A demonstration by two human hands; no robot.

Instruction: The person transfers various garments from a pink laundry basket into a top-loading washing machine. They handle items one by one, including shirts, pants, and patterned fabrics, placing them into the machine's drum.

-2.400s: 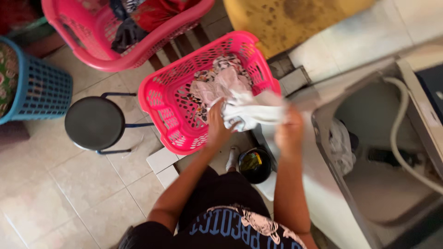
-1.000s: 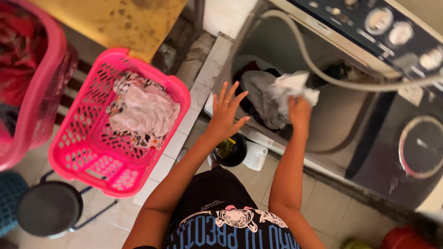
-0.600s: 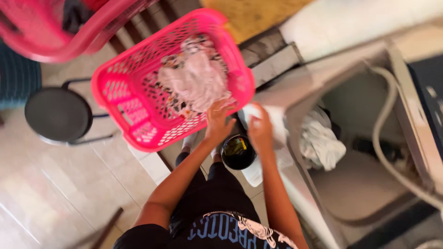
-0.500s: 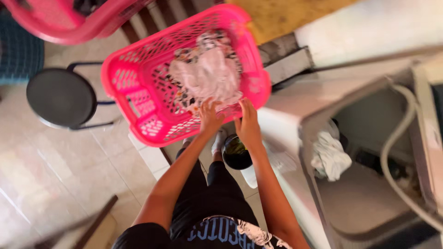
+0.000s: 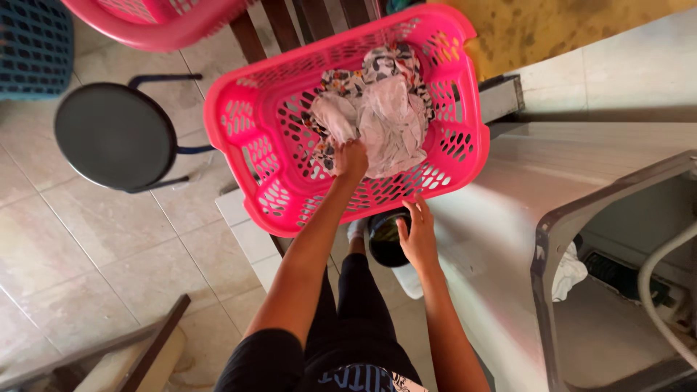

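A tiled floor (image 5: 94, 239) fills the left of the view, and a washing machine (image 5: 581, 218) with a pale grey top takes up the right, its tub open at the far right with a white cloth (image 5: 568, 272) lying on the tub's edge and a white hose (image 5: 664, 290) curving beside it. Between them sits a bright pink laundry basket (image 5: 247, 152) with a perforated wall, tilted a little, its right side just beside the washing machine. A round black stool (image 5: 115, 136) stands on the floor to the left of the basket, close to it but apart. A blue basket (image 5: 36, 43) shows at the top left corner, and another pink basket (image 5: 160, 18) at the top edge.

Inside the pink laundry basket lies a heap of clothes (image 5: 392, 120) — white and pale pink pieces over a dark patterned one. The left hand (image 5: 350, 158) reaches into the basket and is clenched on the near edge of the clothes. The right hand (image 5: 417, 236) is outside the basket, just below its near rim, fingers spread and grasping nothing — it hovers over a small dark round container (image 5: 385, 243) that stands by the person's legs.
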